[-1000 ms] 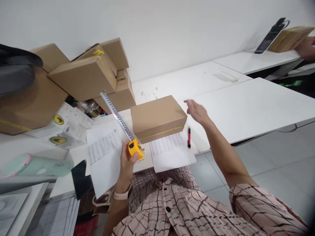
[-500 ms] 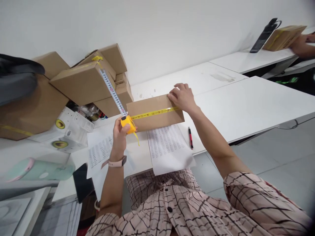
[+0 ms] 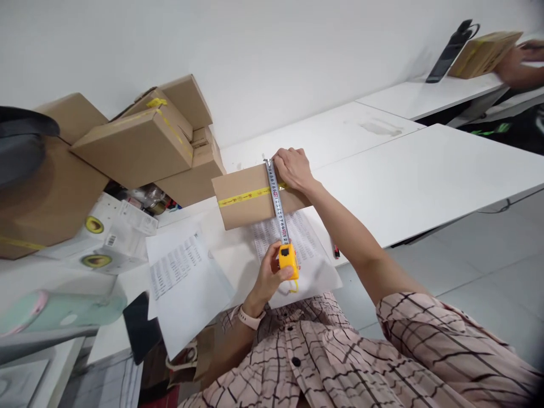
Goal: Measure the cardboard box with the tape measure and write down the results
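Note:
A brown cardboard box point(image 3: 244, 195) with a yellow tape strip lies on the white table point(image 3: 425, 175). My left hand point(image 3: 272, 275) grips a yellow tape measure point(image 3: 288, 259) near the table's front edge. Its blade point(image 3: 276, 201) runs up across the box's top to the far edge. My right hand point(image 3: 293, 168) is closed on the box's far right part, fingers pressing the blade's end there. Printed sheets point(image 3: 297, 249) lie under and in front of the box. A red pen point(image 3: 336, 250) peeks out beside my right forearm.
Several cardboard boxes point(image 3: 136, 141) are stacked at the back left, with white avocado-print boxes point(image 3: 102, 238) below them. A mint-green case point(image 3: 63, 309) lies at far left. Another person's hand point(image 3: 516, 62) holds a box point(image 3: 482, 54) at the far right table.
My left hand has swung the tape measure from the box's left end to in front of it. The blade now crosses the box front to back. My right hand slid left along the far edge.

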The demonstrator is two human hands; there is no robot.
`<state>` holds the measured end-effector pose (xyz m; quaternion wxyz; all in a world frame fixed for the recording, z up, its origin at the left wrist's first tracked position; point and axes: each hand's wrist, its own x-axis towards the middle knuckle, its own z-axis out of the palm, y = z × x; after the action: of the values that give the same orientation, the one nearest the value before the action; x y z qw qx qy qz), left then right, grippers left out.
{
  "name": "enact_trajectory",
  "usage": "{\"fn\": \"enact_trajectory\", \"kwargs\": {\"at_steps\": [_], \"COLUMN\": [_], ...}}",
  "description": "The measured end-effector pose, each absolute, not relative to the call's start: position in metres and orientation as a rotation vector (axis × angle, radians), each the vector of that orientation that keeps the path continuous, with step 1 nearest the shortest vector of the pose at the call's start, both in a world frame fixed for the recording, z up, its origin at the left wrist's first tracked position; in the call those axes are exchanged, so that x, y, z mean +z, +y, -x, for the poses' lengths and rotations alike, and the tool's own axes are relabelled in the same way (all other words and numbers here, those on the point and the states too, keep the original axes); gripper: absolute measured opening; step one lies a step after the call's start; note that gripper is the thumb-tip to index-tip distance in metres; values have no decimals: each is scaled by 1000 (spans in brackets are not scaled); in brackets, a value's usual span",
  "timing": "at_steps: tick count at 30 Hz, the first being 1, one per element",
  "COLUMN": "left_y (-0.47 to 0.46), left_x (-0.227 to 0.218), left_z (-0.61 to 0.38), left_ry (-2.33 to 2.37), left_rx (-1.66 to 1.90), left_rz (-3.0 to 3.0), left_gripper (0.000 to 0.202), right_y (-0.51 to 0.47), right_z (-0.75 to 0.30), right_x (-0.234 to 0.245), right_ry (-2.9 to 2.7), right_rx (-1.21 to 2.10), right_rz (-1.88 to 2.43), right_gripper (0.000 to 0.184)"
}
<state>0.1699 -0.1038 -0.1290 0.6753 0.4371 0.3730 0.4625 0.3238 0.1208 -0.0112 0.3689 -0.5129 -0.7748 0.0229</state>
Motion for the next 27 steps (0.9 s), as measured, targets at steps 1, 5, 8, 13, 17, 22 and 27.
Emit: {"fn": "enact_trajectory", "kwargs": {"at_steps": [1, 5, 8, 13, 17, 22, 27], "left_y": [-104, -102, -101, -101, -100, -105, -128], "left_x": [-132, -140, -143, -144, -147, -140, -112], "left_z": [-171, -176, -180, -182, -182, -180, -155], "left_ry": [833, 828, 840, 884, 906, 908, 797], "left_rx": [1036, 1030, 1038, 1031, 1000, 1005, 1076], "left_rz": [-978, -992, -1031, -1077, -1089, -1048, -1049], "left_gripper": [72, 74, 74, 75, 77, 80, 85], "right_y": [122, 128, 132, 135, 135, 135, 131], "right_z": [-322, -313, -309, -309, -311, -312, -311], "right_x": [-11, -11, -13, -16, -17, -19, -16], "right_ry": [-1971, -1905, -1885, -1880, -1917, -1922, -1931], "right_rx": [60, 46, 36, 29, 9, -4, -18], "right_rz": [1340, 1414, 1422, 1414, 1405, 1415, 1385], "right_gripper": [41, 41, 37, 36, 38, 47, 62]}}
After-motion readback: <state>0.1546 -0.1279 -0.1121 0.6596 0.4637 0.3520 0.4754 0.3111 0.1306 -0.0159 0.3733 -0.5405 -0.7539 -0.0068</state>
